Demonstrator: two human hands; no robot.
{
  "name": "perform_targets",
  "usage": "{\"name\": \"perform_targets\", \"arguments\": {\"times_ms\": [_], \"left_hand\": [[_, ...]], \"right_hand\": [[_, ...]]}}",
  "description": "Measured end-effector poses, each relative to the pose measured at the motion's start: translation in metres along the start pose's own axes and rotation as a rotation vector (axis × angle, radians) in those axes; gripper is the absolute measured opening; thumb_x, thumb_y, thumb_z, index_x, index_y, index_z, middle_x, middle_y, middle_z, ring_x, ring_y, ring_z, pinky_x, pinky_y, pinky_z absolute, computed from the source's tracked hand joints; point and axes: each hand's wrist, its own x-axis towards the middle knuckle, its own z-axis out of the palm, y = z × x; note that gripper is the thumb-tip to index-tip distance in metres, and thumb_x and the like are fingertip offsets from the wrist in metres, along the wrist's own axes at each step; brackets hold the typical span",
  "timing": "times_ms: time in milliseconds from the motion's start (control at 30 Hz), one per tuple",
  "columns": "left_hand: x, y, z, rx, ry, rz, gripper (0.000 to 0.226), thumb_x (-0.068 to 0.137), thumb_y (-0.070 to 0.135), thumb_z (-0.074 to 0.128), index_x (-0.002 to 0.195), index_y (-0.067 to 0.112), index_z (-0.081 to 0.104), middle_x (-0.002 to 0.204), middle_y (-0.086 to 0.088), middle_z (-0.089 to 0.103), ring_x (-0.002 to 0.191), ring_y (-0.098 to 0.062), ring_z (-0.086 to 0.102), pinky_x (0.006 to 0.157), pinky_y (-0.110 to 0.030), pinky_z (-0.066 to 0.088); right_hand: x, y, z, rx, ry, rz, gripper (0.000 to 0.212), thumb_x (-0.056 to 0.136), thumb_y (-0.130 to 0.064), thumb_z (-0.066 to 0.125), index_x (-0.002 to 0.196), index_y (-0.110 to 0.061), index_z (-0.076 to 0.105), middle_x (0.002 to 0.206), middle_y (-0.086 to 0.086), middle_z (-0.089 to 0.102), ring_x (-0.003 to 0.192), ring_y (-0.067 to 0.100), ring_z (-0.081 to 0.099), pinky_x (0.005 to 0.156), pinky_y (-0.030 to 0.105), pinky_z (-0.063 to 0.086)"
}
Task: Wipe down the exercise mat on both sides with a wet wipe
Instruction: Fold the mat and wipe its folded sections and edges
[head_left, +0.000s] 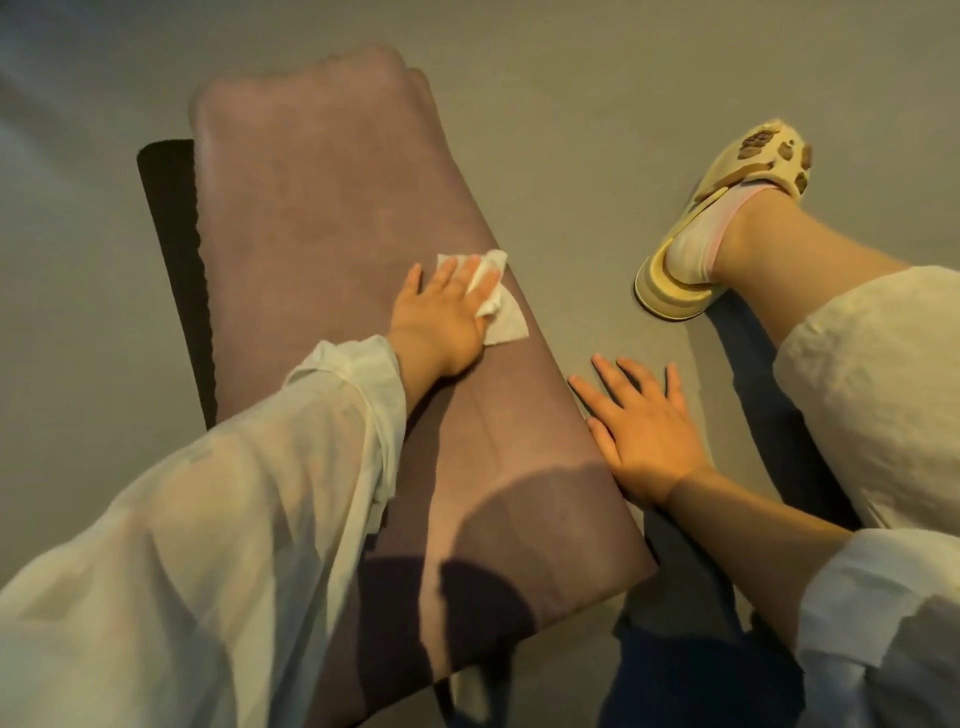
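Note:
A mauve exercise mat (322, 197) lies on the grey floor, running from the bottom of the view to the upper left. A darker layer of it (171, 249) shows along its left edge. My left hand (441, 312) lies palm down on the mat near its right edge and presses a crumpled white wet wipe (498, 312) flat. Part of the wipe bunches up over the fingers on the thumb side. My right hand (644, 426) rests flat on the floor with fingers spread, just right of the mat's edge, holding nothing.
My right leg stretches out on the floor to the right, its foot in a yellow patterned slipper (727, 223). Dark blue fabric (685, 654) lies by the mat's near right corner. Bare grey floor (571, 130) surrounds the mat.

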Motion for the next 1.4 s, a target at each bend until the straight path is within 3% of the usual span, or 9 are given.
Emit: {"name": "perform_targets", "arguments": {"times_ms": [67,200,367,700,867,967,1100,1233,1400], "left_hand": [[0.023,-0.016,-0.006,-0.033,-0.003,-0.068,0.053,0.101,0.039,0.015,0.150,0.029,-0.004,0.159,0.004,-0.006,0.145,-0.019,-0.004,0.115,-0.046,-0.004],[0.062,-0.046,-0.018,-0.057,-0.018,-0.173,0.053,0.101,0.041,0.012,0.150,0.030,-0.006,0.158,0.004,-0.011,0.145,-0.020,-0.008,0.116,-0.047,-0.005],[0.092,-0.065,-0.026,-0.135,0.023,-0.279,0.054,0.100,0.041,0.013,0.150,0.029,-0.003,0.158,0.001,-0.010,0.145,-0.023,-0.009,0.116,-0.047,-0.006],[0.018,0.016,0.006,0.008,-0.032,0.284,0.052,0.101,0.037,0.014,0.150,0.030,0.000,0.159,0.001,-0.001,0.145,-0.022,-0.007,0.116,-0.043,-0.006],[-0.051,0.061,0.026,-0.011,0.015,0.446,0.055,0.100,0.037,0.021,0.151,0.024,0.002,0.159,0.001,0.004,0.145,-0.022,-0.005,0.114,-0.040,-0.008],[-0.093,0.084,0.037,-0.059,0.005,0.513,0.058,0.099,0.036,0.029,0.151,0.020,0.008,0.158,-0.004,0.007,0.145,-0.023,-0.004,0.113,-0.038,-0.012],[-0.135,0.106,0.044,-0.091,0.001,0.603,0.065,0.094,0.043,0.037,0.150,0.019,0.014,0.158,-0.007,0.009,0.145,-0.024,0.000,0.110,-0.037,-0.020],[-0.162,0.125,0.053,0.075,-0.120,0.843,0.062,0.096,0.037,0.039,0.150,0.019,0.015,0.158,-0.007,0.003,0.143,-0.025,-0.008,0.094,-0.032,-0.040],[-0.130,0.112,0.040,-0.002,-0.038,0.804,0.053,0.097,0.031,0.036,0.148,0.025,0.022,0.153,-0.003,0.027,0.143,-0.020,0.011,0.107,-0.035,-0.025]], "right_hand": [[0.000,-0.001,0.000,-0.012,0.015,-0.009,0.056,0.093,-0.045,0.017,0.146,-0.035,0.027,0.156,0.000,0.023,0.142,0.026,0.019,0.113,0.056,0.001],[-0.002,-0.004,-0.007,-0.039,0.122,-0.043,0.051,0.090,-0.041,0.029,0.133,-0.025,0.054,0.138,0.010,0.052,0.124,0.036,0.050,0.101,0.065,0.028],[-0.002,-0.006,-0.008,-0.020,0.121,-0.030,0.049,0.088,-0.041,0.033,0.128,-0.028,0.058,0.135,0.008,0.054,0.122,0.035,0.052,0.100,0.064,0.029],[-0.001,-0.005,-0.008,0.013,0.046,-0.023,0.049,0.092,-0.037,0.037,0.139,-0.028,0.045,0.148,0.006,0.040,0.134,0.034,0.036,0.108,0.062,0.017],[0.000,-0.003,-0.006,0.031,0.022,-0.009,0.055,0.092,-0.037,0.023,0.145,-0.028,0.033,0.156,-0.001,0.023,0.141,0.024,0.019,0.113,0.054,0.003],[0.000,0.000,-0.004,0.119,0.058,0.004,0.054,0.094,-0.032,0.028,0.147,-0.021,0.029,0.157,0.000,0.019,0.143,0.019,0.015,0.114,0.048,-0.003],[-0.001,0.002,-0.003,0.228,0.172,0.015,0.046,0.097,-0.015,0.041,0.142,-0.015,0.040,0.154,0.004,0.027,0.141,0.021,0.024,0.115,0.047,-0.001],[-0.002,0.004,-0.002,0.215,0.252,0.085,0.039,0.097,-0.017,0.042,0.135,-0.016,0.049,0.150,0.004,0.034,0.137,0.025,0.029,0.114,0.053,0.002],[0.000,0.009,-0.002,0.246,0.350,0.314,0.036,0.097,-0.022,0.041,0.129,-0.017,0.054,0.147,0.003,0.039,0.133,0.026,0.034,0.112,0.057,0.003]]}}
